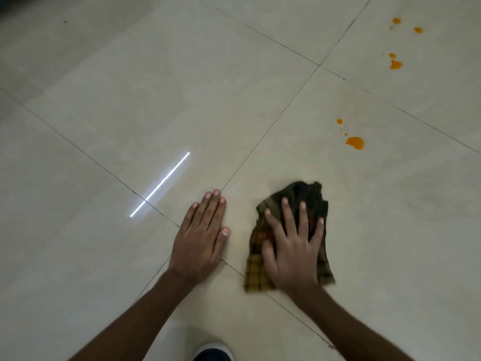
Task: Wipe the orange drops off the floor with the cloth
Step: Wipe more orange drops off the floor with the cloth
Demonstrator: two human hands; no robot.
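Observation:
A dark checked cloth (299, 196) with a yellow corner lies crumpled on the pale tiled floor (182, 87). My right hand (291, 246) presses flat on top of it with fingers spread. Beside it, my left hand (200, 235) rests flat on the bare floor, fingers together, holding nothing. A large orange drop (355, 142) with smaller specks (339, 121) above it sits beyond the cloth to the right. Several more orange drops (395, 64) lie farther away near the top right. A faint yellowish smear shows on the tile near the cloth.
Dark grout lines (273, 123) cross the floor diagonally. A bright strip of reflected light (160, 185) lies left of my left hand. A dark shoe with a white edge (213, 353) shows at the bottom.

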